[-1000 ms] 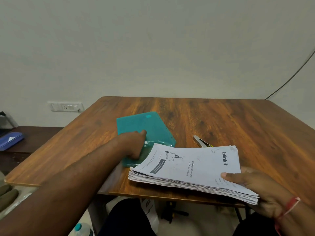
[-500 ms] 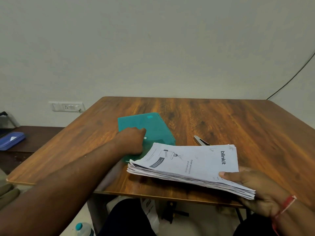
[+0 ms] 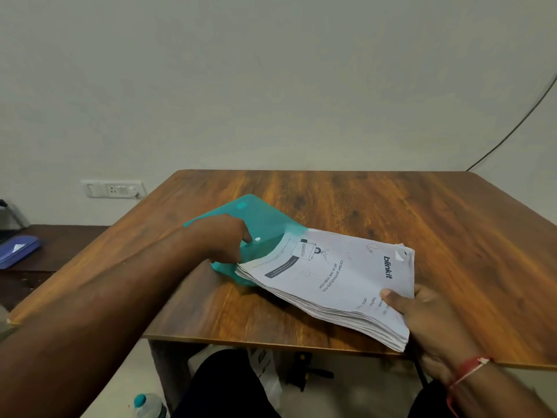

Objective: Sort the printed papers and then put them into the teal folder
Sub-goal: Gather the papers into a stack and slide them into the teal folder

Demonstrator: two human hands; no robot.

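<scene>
A thick stack of printed papers (image 3: 337, 276) with a "blinkit" heading is tilted over the wooden table (image 3: 391, 212). My right hand (image 3: 428, 315) grips the stack at its near right corner, thumb on top. The stack's far left end reaches into the mouth of the teal folder (image 3: 259, 215), which lies on the table's left half with its flap raised. My left hand (image 3: 223, 239) holds the folder's front edge and keeps it open. The lower part of the folder is hidden behind the papers and my left hand.
A low dark side table (image 3: 60, 242) with a blue case (image 3: 18, 251) stands to the left. On the wall are a white socket panel (image 3: 113, 189) and, at right, a black cable (image 3: 512, 128). A bottle with a teal cap (image 3: 147, 405) stands on the floor.
My right hand has swung the stack left and forward, so its end now enters the folder. My left hand has lifted the folder's edge, and the flap stands higher. The metal object beside the folder is now covered.
</scene>
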